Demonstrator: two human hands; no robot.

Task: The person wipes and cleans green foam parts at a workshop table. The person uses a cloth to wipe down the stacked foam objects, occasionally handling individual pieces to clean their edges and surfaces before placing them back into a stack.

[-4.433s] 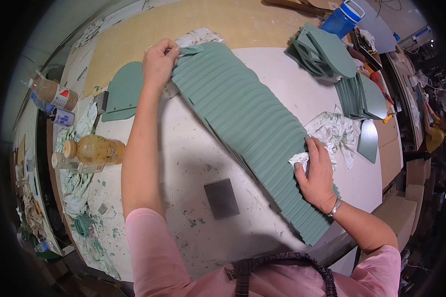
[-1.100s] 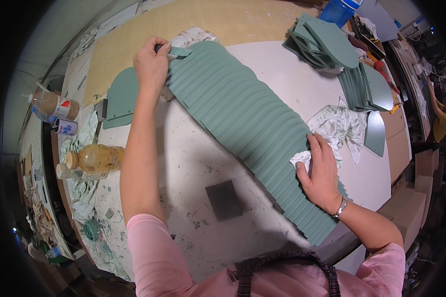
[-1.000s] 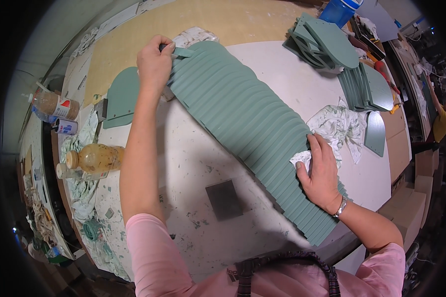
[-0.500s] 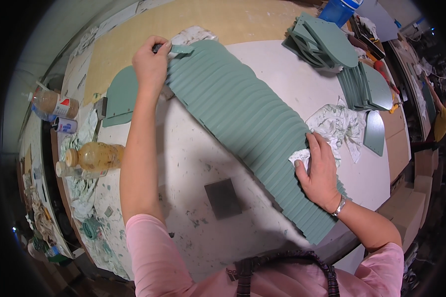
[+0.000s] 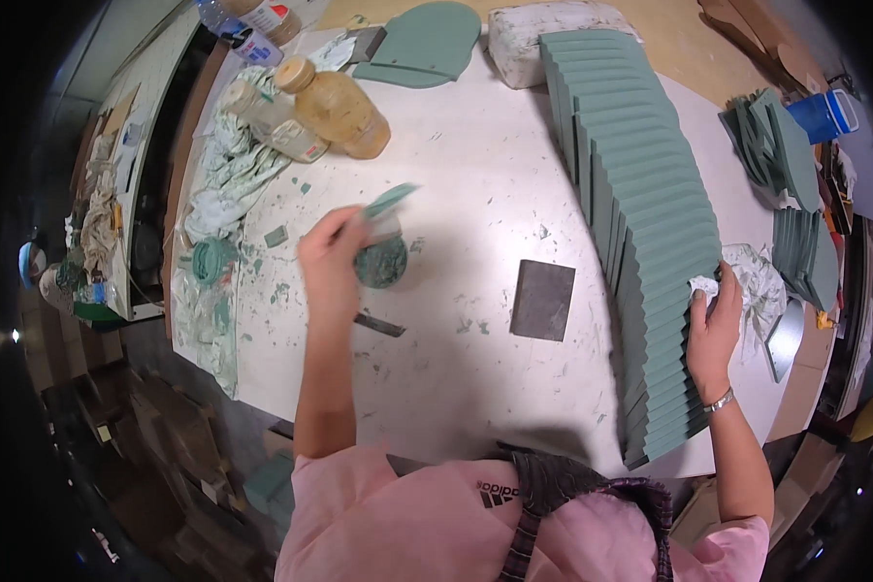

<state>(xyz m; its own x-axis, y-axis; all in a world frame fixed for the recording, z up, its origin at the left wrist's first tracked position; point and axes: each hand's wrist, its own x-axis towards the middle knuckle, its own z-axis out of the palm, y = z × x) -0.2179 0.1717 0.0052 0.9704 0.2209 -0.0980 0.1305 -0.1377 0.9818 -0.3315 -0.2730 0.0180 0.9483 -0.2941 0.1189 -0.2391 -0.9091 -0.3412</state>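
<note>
My left hand [image 5: 332,254] is closed around a putty knife [image 5: 392,199] whose blade is coated in green; the handle is mostly inside my fingers. The blade is just above a small round tub [image 5: 381,265] with dark green smears. My right hand [image 5: 712,335] lies along the right side of a long leaning row of green rounded panels [image 5: 655,218]. A small crumpled white cloth [image 5: 703,285] is pinched between its thumb and fingers. The row's far end rests by a white wrapped block [image 5: 516,50].
A dark square pad [image 5: 541,301] and a thin dark strip [image 5: 379,325] lie on the spattered white table. Bottles [image 5: 344,112] and stained rags [image 5: 225,184] stand at the left. More panels [image 5: 805,254] and a larger cloth [image 5: 759,291] are at the right; a blue jug [image 5: 821,116] is behind.
My left hand has moved with the putty knife from the row's far end to the tub at the left. My right hand stays by the row with the cloth. The view has shifted left.
</note>
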